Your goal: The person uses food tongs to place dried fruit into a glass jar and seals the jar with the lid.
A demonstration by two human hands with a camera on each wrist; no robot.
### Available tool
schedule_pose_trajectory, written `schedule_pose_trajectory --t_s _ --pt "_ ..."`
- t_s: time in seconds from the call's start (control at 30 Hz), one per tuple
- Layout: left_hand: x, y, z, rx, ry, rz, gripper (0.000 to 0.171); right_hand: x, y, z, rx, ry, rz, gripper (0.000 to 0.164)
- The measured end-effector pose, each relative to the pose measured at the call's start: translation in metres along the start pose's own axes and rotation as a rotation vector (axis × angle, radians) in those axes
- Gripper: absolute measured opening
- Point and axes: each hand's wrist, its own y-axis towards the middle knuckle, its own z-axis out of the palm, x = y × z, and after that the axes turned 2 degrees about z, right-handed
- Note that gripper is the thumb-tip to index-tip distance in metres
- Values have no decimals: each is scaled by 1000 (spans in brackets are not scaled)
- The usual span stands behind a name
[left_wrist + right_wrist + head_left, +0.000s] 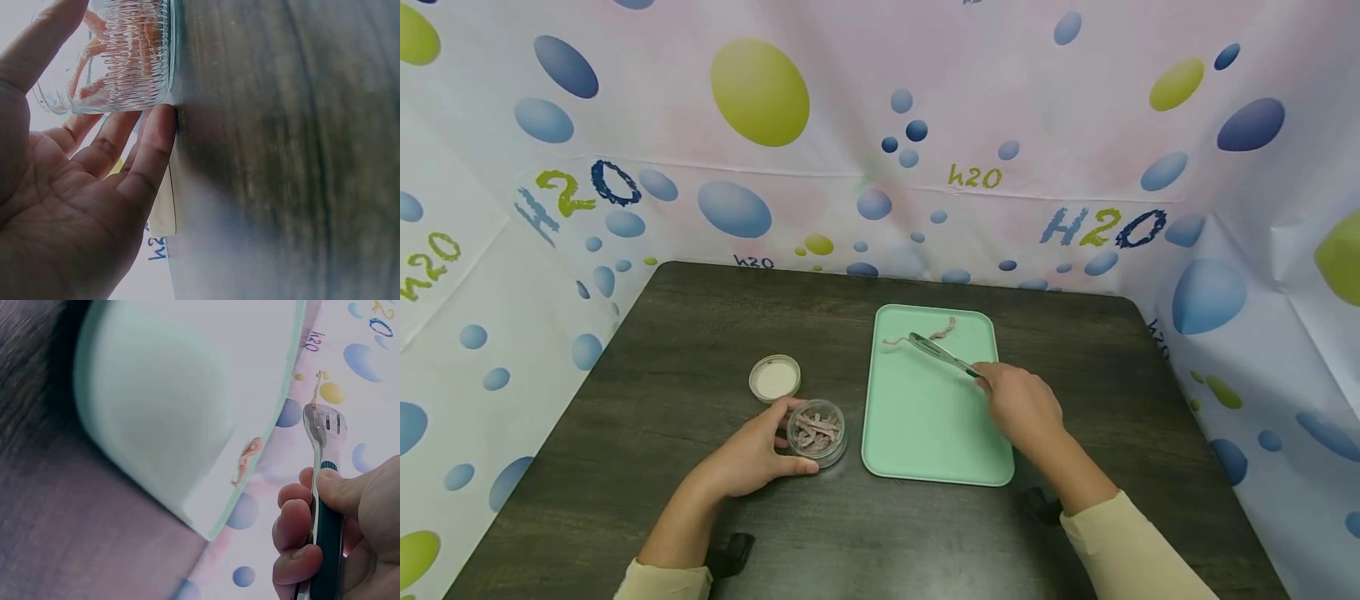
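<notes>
My left hand (752,454) holds a small clear glass jar (831,457) upright on the table, thumb on the near side and fingers on the far side. Pinkish strips (817,432) lie inside the jar; the left wrist view shows them through its ribbed glass (134,59). In my right hand (1021,404) is a pair of metal tongs (942,352) with dark grips (326,544). From the tongs' tips a thin pinkish strip (315,390) sticks out, above the pale green tray (925,417). Another pinkish strip (943,328) lies near the tray's far end.
A round lid (775,378), pale side up, lies on the dark wooden table (700,333) just beyond my left hand. Behind the table and along its sides hangs a white sheet (835,50) printed with coloured bubbles.
</notes>
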Motion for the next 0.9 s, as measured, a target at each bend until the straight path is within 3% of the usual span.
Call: schedule_pose_trajectory --t_s 0.2,0.43,0.73,0.9 --pt "0 0 0 -2 -1 -1 91 6 -8 -8 -66 -3 -61 31" --pt "-1 1 1 9 -2 9 91 19 -23 -17 -84 -15 -148 30" --pt "-2 -1 0 16 -8 24 91 34 -40 -10 -168 -33 -325 24" --pt "-1 -1 1 20 -10 33 91 40 -47 -8 -198 -34 -380 21"
